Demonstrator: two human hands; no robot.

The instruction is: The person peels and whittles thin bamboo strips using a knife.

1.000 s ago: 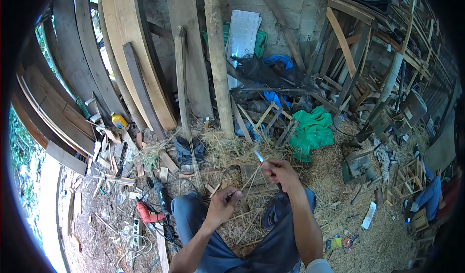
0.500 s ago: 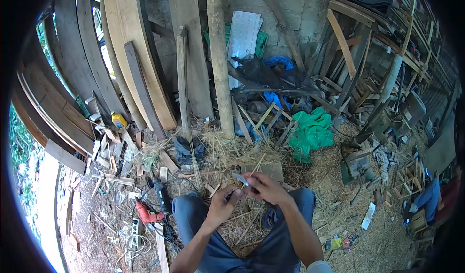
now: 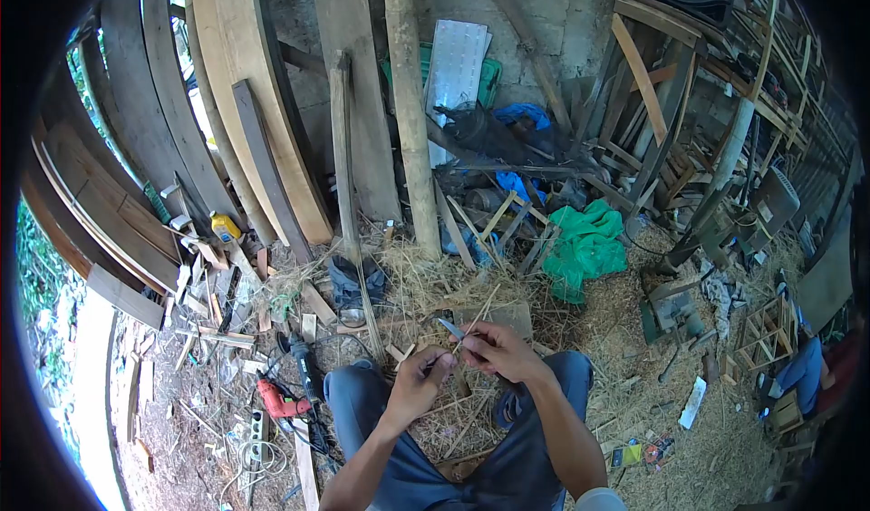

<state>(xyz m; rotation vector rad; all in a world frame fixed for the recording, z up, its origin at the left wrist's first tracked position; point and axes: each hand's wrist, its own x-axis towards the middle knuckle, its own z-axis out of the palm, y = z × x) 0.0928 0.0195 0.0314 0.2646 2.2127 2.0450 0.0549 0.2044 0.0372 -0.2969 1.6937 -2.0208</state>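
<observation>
Over my lap, my right hand (image 3: pixel 497 351) is closed round a knife (image 3: pixel 449 328), whose pale blade points up and to the left past the fingers. A thin wooden stick (image 3: pixel 484 304) slants up from between my two hands, passing close to the blade. My left hand (image 3: pixel 422 371) is closed in a pinch at the stick's lower end, just left of the right hand. The fingertips partly hide that end. Both hands nearly touch.
A red power drill (image 3: pixel 279 400) and a dark power tool (image 3: pixel 303 366) lie left of my knee, near a power strip (image 3: pixel 258 434). Long planks (image 3: pixel 245 103) lean on the wall. A green cloth (image 3: pixel 584 250) lies ahead; another person's leg (image 3: pixel 801 375) shows at right.
The knife blade has turned a little and now points more steeply upward. My right hand has shifted very slightly; the left stays almost in place.
</observation>
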